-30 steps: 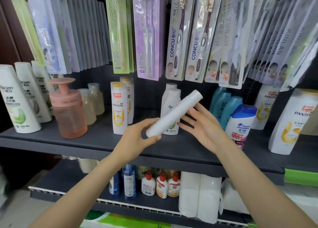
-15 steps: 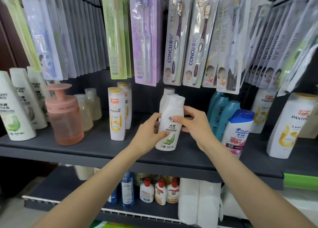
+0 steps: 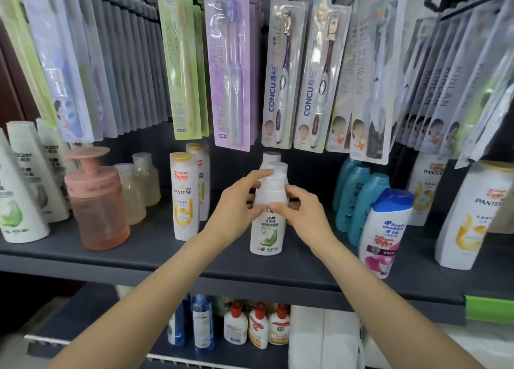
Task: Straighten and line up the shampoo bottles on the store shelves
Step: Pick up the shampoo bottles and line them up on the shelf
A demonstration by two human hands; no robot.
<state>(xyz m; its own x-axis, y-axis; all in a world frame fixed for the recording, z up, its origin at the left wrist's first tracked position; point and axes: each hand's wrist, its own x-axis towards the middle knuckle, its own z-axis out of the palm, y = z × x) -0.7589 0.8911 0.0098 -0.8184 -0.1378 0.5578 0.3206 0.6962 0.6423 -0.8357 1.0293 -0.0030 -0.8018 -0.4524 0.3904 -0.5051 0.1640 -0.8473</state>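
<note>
Between left hand and right hand: upright shampoo bottle.

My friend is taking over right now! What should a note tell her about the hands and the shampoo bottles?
Left hand and right hand: both grip the white bottle with the green leaf.
That bottle stands upright on the grey shelf, in front of two matching white bottles.
Done: it faces forward, roughly in line with them.
Left: let go, then straighten the tilted Head & Shoulders bottle and check the other rows.
</note>
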